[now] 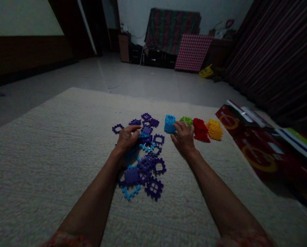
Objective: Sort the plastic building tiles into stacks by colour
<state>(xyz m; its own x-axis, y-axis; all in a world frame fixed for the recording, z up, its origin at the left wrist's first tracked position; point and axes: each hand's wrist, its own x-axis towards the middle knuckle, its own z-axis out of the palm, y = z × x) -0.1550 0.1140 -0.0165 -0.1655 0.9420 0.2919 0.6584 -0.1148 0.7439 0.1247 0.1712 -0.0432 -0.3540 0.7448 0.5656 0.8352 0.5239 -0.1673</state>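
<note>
Purple interlocking plastic tiles (132,175) with toothed edges lie in a loose pile on the pale mat, some with cut-out centres. Light-blue tiles (148,146) are mixed among them. At the pile's upper left, my left hand (127,138) is closed, with a light-blue tile (143,136) at its fingertips. My right hand (184,138) grips the right edge of a small light-blue tile stack (170,124) with thumb and fingers. Just behind that hand is a green tile group (186,120), partly covered by it.
Red tiles (201,130) and yellow tiles (214,129) are heaped right of my right hand. Red boxes (259,154) line the right edge of the textured mat (53,137). Beyond the tiled floor stand a low black cabinet (158,58) and a red checked panel (193,52).
</note>
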